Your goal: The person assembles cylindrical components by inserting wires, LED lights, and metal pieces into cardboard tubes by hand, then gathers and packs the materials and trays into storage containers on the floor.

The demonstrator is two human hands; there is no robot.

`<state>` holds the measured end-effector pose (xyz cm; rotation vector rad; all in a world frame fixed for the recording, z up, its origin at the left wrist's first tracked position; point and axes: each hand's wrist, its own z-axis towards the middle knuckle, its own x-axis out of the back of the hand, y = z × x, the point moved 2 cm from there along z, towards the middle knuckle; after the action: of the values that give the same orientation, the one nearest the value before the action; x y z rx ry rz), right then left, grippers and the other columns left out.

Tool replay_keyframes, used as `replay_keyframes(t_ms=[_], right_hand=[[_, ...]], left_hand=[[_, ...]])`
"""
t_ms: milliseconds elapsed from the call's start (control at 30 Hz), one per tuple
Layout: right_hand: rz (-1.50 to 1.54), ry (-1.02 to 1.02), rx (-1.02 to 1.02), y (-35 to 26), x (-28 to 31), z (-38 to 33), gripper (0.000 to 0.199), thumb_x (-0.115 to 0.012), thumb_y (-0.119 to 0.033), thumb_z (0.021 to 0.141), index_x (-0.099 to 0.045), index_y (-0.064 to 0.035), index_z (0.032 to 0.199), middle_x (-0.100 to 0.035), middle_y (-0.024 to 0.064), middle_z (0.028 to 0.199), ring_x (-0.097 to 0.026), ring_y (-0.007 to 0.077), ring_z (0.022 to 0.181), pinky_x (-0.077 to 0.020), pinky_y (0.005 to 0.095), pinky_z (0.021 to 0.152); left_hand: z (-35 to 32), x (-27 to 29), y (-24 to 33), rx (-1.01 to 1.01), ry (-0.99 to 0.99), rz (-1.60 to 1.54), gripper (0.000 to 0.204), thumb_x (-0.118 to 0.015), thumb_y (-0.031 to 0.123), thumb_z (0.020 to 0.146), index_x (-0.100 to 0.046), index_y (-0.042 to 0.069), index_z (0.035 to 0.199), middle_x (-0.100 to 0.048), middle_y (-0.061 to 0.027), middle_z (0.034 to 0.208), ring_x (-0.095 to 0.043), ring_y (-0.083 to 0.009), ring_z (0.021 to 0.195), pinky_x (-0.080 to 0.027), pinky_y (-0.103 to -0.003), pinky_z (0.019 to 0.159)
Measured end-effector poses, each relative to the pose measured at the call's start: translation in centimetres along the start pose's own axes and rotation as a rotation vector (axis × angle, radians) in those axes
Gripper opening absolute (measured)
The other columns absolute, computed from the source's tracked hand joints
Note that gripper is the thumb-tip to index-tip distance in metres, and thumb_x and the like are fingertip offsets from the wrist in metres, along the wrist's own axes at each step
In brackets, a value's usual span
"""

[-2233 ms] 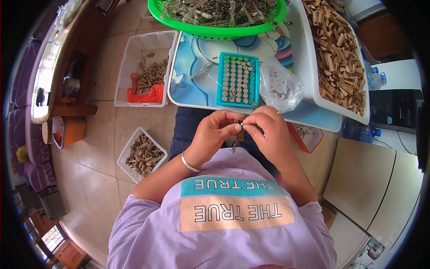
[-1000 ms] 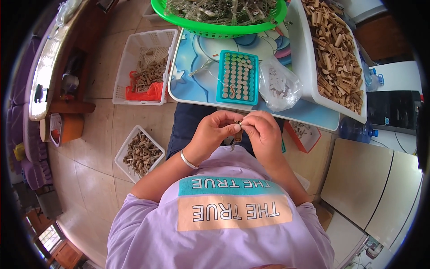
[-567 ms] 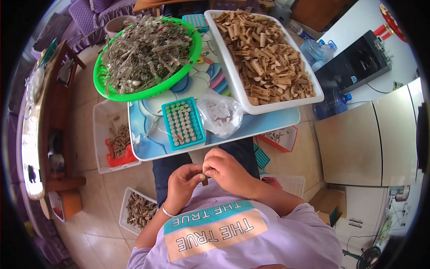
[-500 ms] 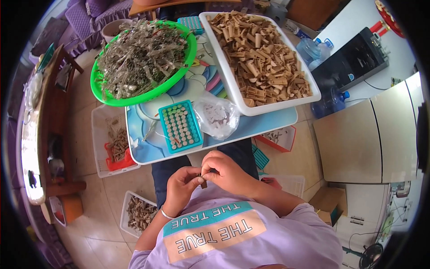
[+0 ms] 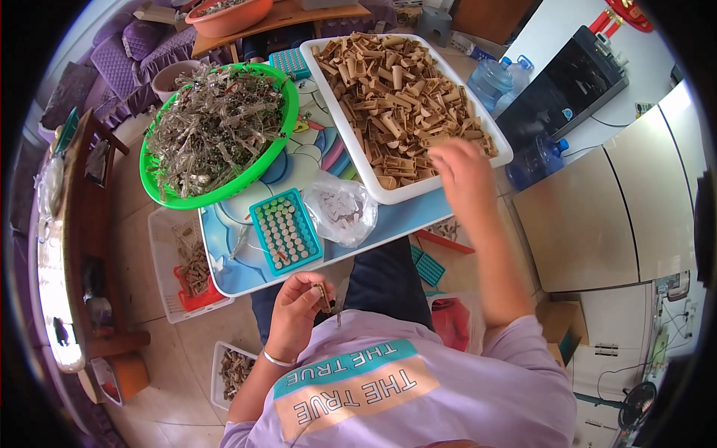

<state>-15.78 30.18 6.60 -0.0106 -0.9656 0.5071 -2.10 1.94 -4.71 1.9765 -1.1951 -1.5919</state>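
Note:
My left hand (image 5: 293,317) is closed in front of my lap, pinching a small brown half-tube shell (image 5: 323,299) between thumb and fingers. A thin dark strand hangs beside it; what it belongs to is too small to tell. My right hand (image 5: 464,166) is stretched out over the near right corner of a white tray (image 5: 493,142) heaped with tan half-tube shells (image 5: 403,112). Its fingers are extended and slightly blurred, with nothing visible in them; whether they touch a shell cannot be made out.
On the blue table (image 5: 411,219) stand a green basket (image 5: 187,201) of clear parts with wires, a teal grid tray (image 5: 287,231) of small round pieces and a plastic bag (image 5: 340,209). White bins (image 5: 160,246) of brown pieces sit on the floor. Water bottles (image 5: 489,82) stand right.
My right hand has left my left hand and reached forward and right to the tray of shells. My left hand still holds the brown shell. The view has shifted slightly.

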Motion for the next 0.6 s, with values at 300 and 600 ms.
replay_keyframes(t_ms=[300,600], right_hand=[[-0.176,-0.168,0.004,3.6,-2.3,3.9,0.019,-0.05,-0.008,0.089,-0.061,-0.0044,0.104,-0.065,0.018,0.092,-0.062,0.0382,0.088,-0.0505,0.0471,0.075],[1.365,-0.198,-0.405,-9.8,-3.1,-5.6,0.026,-0.058,0.002,0.09,-0.055,-0.0006,0.116,-0.061,0.0049,0.094,-0.063,0.0105,0.077,-0.0518,0.023,0.071]], left_hand=[[-0.3,-0.4,1.0,-0.105,0.069,-0.042,0.015,-0.058,0.009,0.094,-0.058,0.004,0.109,-0.063,-0.0083,0.103,-0.06,-0.0144,0.086,-0.05,-0.028,0.075],[-0.3,0.2,0.4,-0.139,0.02,-0.039,0.026,-0.061,0.01,0.094,-0.056,0.006,0.119,-0.065,-0.0071,0.108,-0.063,-0.0166,0.098,-0.052,-0.033,0.088]])
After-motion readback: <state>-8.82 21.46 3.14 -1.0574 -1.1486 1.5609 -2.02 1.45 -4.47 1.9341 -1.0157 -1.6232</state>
